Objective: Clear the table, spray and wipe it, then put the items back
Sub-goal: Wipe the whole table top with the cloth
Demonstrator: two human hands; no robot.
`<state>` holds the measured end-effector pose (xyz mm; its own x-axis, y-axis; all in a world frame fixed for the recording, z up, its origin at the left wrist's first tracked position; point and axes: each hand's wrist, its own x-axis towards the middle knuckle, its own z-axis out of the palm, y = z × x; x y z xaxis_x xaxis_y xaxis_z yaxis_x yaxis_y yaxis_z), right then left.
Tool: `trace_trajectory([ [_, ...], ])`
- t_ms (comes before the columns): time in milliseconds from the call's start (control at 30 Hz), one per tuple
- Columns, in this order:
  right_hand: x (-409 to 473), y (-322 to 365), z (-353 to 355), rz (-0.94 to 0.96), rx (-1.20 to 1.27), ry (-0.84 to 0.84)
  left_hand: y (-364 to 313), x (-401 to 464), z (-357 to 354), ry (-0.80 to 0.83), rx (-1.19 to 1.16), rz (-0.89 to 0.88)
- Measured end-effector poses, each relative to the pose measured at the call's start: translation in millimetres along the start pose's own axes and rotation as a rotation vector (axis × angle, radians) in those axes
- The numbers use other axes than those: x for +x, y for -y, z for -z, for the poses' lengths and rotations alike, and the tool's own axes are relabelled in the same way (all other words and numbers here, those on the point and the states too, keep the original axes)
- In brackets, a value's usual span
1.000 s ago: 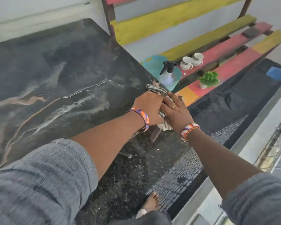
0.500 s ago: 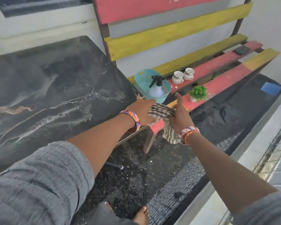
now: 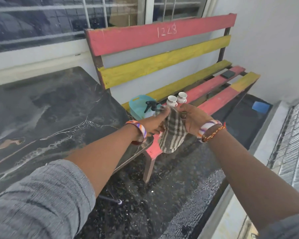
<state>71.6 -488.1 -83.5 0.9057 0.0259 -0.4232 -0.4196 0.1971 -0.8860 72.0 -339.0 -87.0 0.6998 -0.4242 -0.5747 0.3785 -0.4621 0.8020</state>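
A striped grey-and-white cloth (image 3: 173,135) hangs in the air over the bench's near end, just past the table's right corner. My left hand (image 3: 154,124) pinches its upper left edge and my right hand (image 3: 192,120) pinches its upper right edge. The dark marble table (image 3: 50,107) fills the left side, with wet streaks on it. On the bench seat behind the cloth stand a teal basket (image 3: 137,105), a spray bottle (image 3: 151,107) with a black trigger, and two white cups on saucers (image 3: 177,99).
The red and yellow slatted bench (image 3: 162,49) stands against the wall under a window. A dark flat object (image 3: 228,73) lies at its far end. A blue pad (image 3: 261,106) lies on the dark speckled floor. A raised ledge runs along the right.
My hands lifted the cloth off the table's corner and spread it between them over the bench. The view tilted up, bringing the bench back and window into sight.
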Motion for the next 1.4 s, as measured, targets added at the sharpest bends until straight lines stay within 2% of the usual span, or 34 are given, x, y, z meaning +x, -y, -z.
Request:
trace_trajectory([
  [67, -2, 6, 2, 0.042, 0.068, 0.000, -5, 5, -8, -0.065, -0.189, -0.065],
  [133, -1, 8, 8, 0.071, 0.124, -0.017, -9, 9, -11, -0.207, -0.387, -0.148],
  [233, -1, 10, 13, 0.024, 0.127, -0.045, -14, 14, -5, -0.392, -0.568, -0.248],
  [433, -13, 19, 10, -0.111, -0.100, 0.043, -32, 5, 6, -0.426, -0.726, -0.364],
  [533, -24, 31, 6, -0.039, 0.038, 0.110, -35, 3, 8, -0.517, -0.752, -0.322],
  [567, -27, 35, 3, 0.005, 0.111, 0.091, -33, 3, 6, -0.497, -0.704, -0.259],
  [633, -31, 41, -2, 0.077, 0.153, 0.046, -29, -2, 2, -0.296, -0.573, -0.100],
  [700, -36, 45, -8, 0.096, 0.111, 0.031, -29, -6, 0, -0.049, -0.512, -0.053],
  [733, -38, 46, -9, 0.092, 0.097, 0.022, -31, -8, -1, 0.023, -0.496, -0.055],
  [867, -43, 51, -11, 0.079, 0.182, 0.009, -40, -9, -3, 0.040, -0.466, -0.168],
  [967, -42, 57, -10, 0.096, 0.221, 0.030, -40, -15, -8, 0.063, -0.611, -0.289],
  [1033, -42, 61, -8, 0.098, 0.213, 0.011, -41, -18, -11, 0.015, -0.647, -0.322],
  [1067, -42, 63, -7, 0.111, 0.170, -0.026, -43, -18, -10, -0.027, -0.660, -0.333],
  [1133, -35, 69, 3, 0.148, -0.097, -0.152, -47, -16, -3, -0.149, -0.733, -0.323],
  [1200, -22, 78, 8, 0.142, -0.157, -0.218, -46, -10, 5, -0.284, -0.756, -0.346],
  [1300, 5, 84, 17, 0.172, -0.406, -0.238, -47, -7, 15, -0.457, -0.602, -0.369],
  [1333, 11, 84, 20, 0.201, -0.544, -0.228, -47, -6, 22, -0.480, -0.561, -0.342],
  [1400, 23, 88, 22, 0.199, -0.660, -0.215, -48, 0, 40, -0.471, -0.486, -0.317],
])
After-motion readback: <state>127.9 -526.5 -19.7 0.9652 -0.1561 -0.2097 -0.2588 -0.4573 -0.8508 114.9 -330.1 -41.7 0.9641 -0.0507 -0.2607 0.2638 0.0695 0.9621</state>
